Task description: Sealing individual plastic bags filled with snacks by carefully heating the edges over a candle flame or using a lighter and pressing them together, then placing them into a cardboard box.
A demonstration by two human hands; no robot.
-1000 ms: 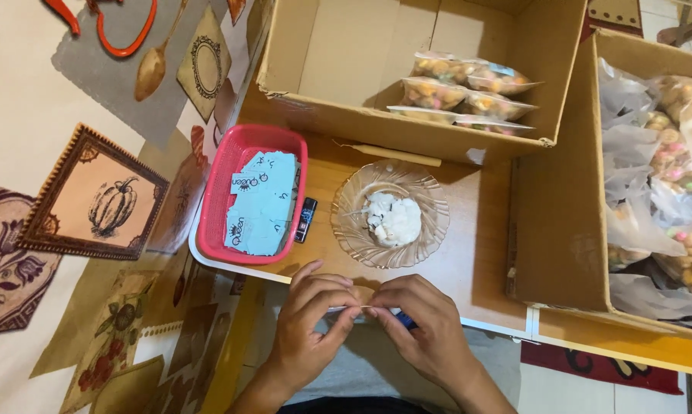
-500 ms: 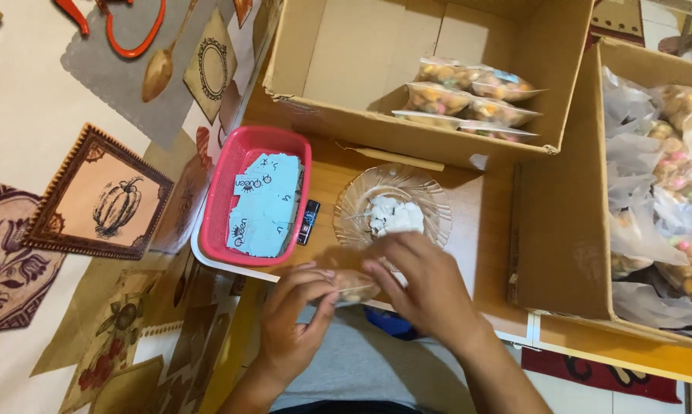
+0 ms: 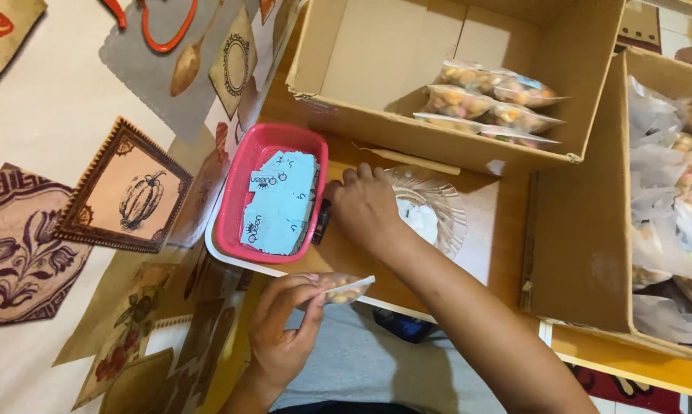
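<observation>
We see one pink tray (image 3: 235,184) at the left of the wooden table (image 3: 499,222), holding a pile of light blue paper labels (image 3: 281,203) too overlapped to count. Below it our left hand (image 3: 281,330) pinches one small clear packet of coloured sweets (image 3: 338,285) between thumb and fingers, just off the table's near edge. Our right hand (image 3: 365,203) reaches over a small dark object (image 3: 322,221) beside the tray; its fingertips are curled under, so we cannot tell whether they grip anything. The hand hides part of one glass dish (image 3: 438,211). One open cardboard box (image 3: 361,61) holds about five filled packets (image 3: 491,96); a second box (image 3: 591,230) is cut off at the right
</observation>
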